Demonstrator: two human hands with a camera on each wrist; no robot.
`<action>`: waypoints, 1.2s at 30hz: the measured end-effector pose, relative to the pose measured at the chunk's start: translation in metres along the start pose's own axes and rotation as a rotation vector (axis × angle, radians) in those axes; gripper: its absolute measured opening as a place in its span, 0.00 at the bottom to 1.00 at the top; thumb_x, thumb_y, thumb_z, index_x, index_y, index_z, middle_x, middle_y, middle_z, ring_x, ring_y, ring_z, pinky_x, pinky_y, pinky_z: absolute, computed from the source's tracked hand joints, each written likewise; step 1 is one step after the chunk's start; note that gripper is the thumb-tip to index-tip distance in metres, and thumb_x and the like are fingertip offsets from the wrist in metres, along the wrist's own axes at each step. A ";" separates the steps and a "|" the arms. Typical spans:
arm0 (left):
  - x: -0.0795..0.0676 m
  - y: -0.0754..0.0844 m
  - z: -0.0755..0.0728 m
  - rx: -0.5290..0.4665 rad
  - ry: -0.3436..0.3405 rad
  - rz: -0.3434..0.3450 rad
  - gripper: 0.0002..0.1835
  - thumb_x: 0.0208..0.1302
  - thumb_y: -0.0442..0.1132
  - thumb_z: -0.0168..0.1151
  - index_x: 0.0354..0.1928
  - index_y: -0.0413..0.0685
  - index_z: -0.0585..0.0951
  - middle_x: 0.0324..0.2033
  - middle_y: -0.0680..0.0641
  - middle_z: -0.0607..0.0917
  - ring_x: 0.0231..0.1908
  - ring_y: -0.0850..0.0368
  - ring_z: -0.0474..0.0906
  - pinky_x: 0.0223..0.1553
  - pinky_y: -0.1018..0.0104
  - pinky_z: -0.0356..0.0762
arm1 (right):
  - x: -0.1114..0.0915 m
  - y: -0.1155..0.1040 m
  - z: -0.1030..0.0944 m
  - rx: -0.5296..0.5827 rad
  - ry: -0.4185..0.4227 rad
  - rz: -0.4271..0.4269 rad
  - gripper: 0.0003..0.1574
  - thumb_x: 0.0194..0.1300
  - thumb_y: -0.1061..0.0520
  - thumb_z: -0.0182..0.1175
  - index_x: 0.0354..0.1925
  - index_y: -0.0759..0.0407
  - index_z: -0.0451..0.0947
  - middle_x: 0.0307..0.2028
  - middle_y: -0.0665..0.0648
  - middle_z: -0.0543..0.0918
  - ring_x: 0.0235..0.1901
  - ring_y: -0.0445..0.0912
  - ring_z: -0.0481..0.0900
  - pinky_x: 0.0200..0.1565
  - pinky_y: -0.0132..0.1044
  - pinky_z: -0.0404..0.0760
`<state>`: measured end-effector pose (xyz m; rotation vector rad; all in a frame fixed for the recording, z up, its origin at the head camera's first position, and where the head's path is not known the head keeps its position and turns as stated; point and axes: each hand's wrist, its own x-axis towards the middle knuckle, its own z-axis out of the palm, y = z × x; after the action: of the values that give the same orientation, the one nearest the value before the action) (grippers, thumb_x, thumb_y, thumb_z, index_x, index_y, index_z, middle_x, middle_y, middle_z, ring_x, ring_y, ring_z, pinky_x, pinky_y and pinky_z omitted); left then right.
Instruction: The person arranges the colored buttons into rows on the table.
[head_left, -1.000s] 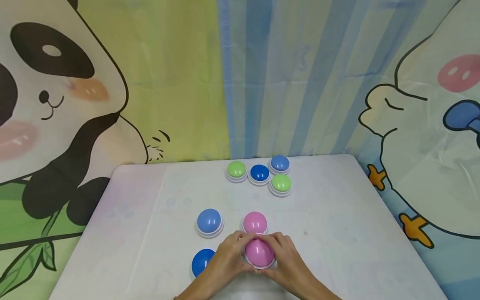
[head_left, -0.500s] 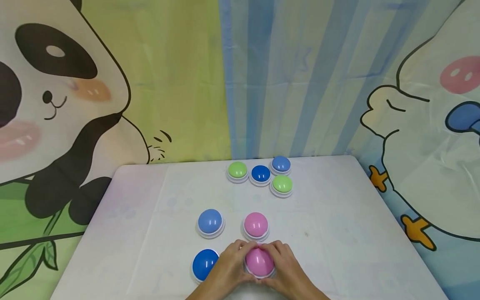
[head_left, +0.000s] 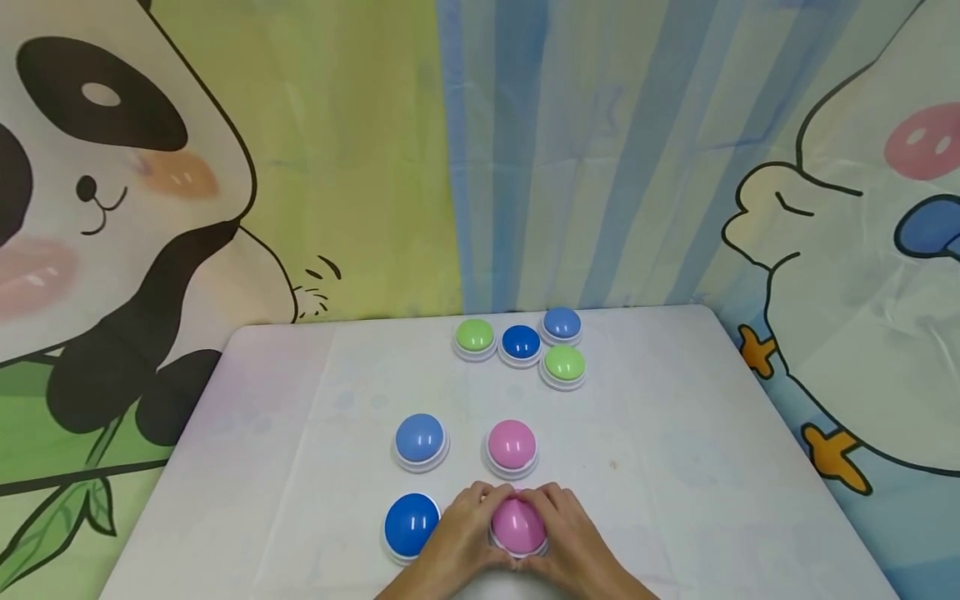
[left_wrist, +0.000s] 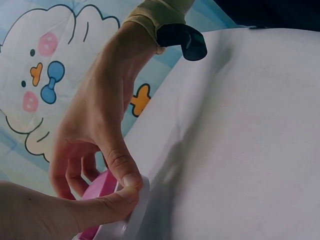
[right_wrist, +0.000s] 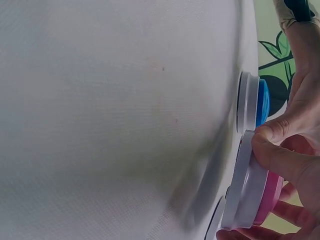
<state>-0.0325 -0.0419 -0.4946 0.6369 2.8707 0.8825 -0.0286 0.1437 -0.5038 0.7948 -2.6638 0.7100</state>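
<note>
Both hands encircle a pink dome button with a white base at the front of the table. My left hand grips its left side, and my right hand grips its right side. Thumbs meet at the near edge, as the left wrist view shows on the white base. Seen from the right wrist, the base stands at a slight tilt; whether it touches the table is unclear. Just behind sits a second pink button. A dark blue button lies left, partly covered by my left hand.
A lighter blue button sits behind the dark blue one. At the table's far edge stand two green buttons, one left and one right, with a dark blue and a light blue button. Printed curtains hang behind the white table.
Both hands have drawn the held pink button toward the person, leaving a gap to the pink button behind it. Over the last half second they have barely moved.
</note>
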 end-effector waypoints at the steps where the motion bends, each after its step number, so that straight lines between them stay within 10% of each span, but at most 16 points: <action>1: 0.000 0.000 0.001 0.001 0.001 0.001 0.41 0.38 0.54 0.80 0.58 0.59 0.74 0.44 0.52 0.79 0.44 0.60 0.76 0.45 0.67 0.83 | 0.000 0.000 0.001 -0.003 0.008 -0.007 0.50 0.30 0.39 0.80 0.54 0.50 0.76 0.40 0.44 0.74 0.39 0.37 0.70 0.39 0.31 0.79; 36: -0.001 0.000 0.023 0.111 0.079 0.001 0.43 0.34 0.56 0.82 0.56 0.54 0.74 0.39 0.51 0.76 0.39 0.59 0.74 0.42 0.67 0.82 | -0.005 0.014 0.007 0.007 -0.107 -0.028 0.50 0.28 0.46 0.81 0.54 0.52 0.74 0.43 0.46 0.75 0.40 0.39 0.70 0.42 0.33 0.80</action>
<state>-0.0272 -0.0300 -0.5135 0.6272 3.0072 0.7698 -0.0330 0.1523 -0.5163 0.8944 -2.7399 0.6885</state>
